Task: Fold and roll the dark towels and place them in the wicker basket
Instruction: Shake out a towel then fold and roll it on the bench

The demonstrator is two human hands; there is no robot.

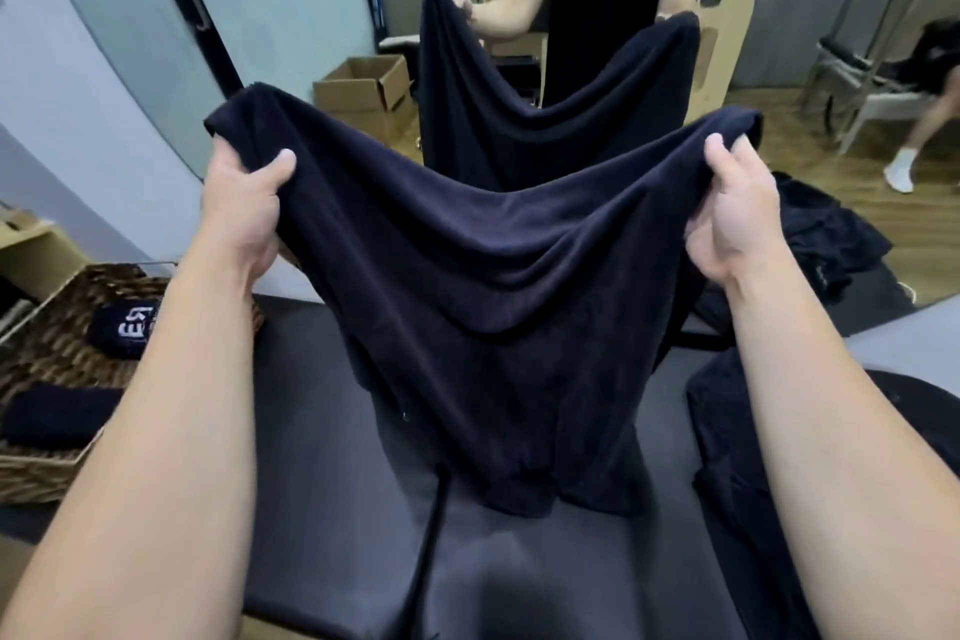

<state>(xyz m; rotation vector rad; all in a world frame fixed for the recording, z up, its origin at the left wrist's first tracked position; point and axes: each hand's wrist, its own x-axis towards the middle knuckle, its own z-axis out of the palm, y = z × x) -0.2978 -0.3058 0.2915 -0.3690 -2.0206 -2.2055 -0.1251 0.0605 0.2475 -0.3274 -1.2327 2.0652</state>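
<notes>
Left hand (248, 203) and right hand (727, 218) each pinch a top corner of a dark towel (488, 301), spread w/ its hem brushing a black padded bench (332, 405). Wicker basket (47, 468) at 9 o'clock holds two rolled towels (122, 330); more unfolded towels (737, 457) wait at 3 o'clock.

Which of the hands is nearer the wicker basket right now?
Left. The left hand grips the held towel at its upper corner, just above and beside the wicker basket. The right hand grips the opposite corner, across the towel from it.
</notes>
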